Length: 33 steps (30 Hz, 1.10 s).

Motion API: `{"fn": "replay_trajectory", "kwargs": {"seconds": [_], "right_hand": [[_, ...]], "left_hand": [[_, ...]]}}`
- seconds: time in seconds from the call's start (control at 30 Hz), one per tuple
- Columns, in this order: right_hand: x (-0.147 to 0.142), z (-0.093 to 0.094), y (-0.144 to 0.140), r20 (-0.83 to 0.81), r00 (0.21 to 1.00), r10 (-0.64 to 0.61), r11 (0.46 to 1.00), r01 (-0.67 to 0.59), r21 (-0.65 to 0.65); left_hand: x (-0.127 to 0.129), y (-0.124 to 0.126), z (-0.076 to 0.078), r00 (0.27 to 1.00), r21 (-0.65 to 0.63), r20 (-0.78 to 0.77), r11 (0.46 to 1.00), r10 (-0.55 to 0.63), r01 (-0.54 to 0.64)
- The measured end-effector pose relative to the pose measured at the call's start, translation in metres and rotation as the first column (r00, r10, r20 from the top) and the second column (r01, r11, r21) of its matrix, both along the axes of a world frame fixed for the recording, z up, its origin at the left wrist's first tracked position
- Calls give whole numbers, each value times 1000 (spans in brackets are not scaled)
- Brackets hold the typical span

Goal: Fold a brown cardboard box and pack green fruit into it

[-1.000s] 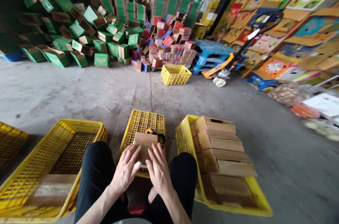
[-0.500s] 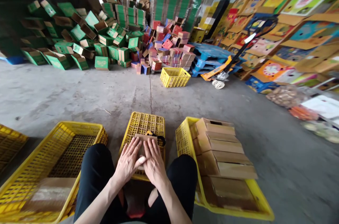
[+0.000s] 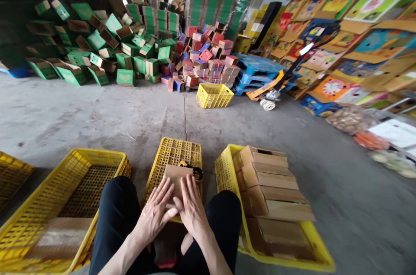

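A small brown cardboard box (image 3: 177,173) lies on an upturned yellow crate (image 3: 169,149) between my knees. My left hand (image 3: 156,212) rests flat over its near left part, fingers stretched out. Beside it, my right hand (image 3: 192,205) lies on the right part of the box with its fingers extended too. The thumbs nearly meet over the cardboard. Just past the box's far right corner is a tape dispenser (image 3: 197,173) with a black and yellow body. The near side of the box is partly hidden by my hands.
A yellow crate (image 3: 227,166) on the right holds several cardboard boxes (image 3: 276,179). In the left yellow crate (image 3: 112,153) lies a taped cardboard box (image 3: 63,234). Farther off are another yellow crate (image 3: 215,96), a pallet jack (image 3: 269,86), blue pallets (image 3: 256,63) and heaped green cartons (image 3: 125,76).
Both hands have slid back toward me along the box, so more of its top shows. The fingers stay stretched out. The box and tape dispenser have kept their places.
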State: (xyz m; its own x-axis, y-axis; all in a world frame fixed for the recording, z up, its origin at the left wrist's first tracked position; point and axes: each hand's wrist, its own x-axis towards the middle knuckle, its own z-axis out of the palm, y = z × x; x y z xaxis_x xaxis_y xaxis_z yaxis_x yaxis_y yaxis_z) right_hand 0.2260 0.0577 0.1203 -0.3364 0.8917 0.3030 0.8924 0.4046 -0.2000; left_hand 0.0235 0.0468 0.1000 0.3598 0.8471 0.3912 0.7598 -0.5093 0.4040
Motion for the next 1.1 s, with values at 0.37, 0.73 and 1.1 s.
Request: {"fn": "replay_trajectory", "kwargs": {"seconds": [0.37, 0.73, 1.1], "right_hand": [[3, 2, -28, 83, 996, 16, 999, -12, -45], [-3, -3, -33, 27, 999, 22, 995, -25, 97], [0, -1, -31, 37, 999, 25, 994, -29, 106]], "left_hand": [[2, -10, 0, 999, 58, -46, 998, 14, -11], [18, 36, 19, 996, 114, -53, 991, -65, 71], [25, 40, 21, 999, 74, -52, 997, -14, 18]]}}
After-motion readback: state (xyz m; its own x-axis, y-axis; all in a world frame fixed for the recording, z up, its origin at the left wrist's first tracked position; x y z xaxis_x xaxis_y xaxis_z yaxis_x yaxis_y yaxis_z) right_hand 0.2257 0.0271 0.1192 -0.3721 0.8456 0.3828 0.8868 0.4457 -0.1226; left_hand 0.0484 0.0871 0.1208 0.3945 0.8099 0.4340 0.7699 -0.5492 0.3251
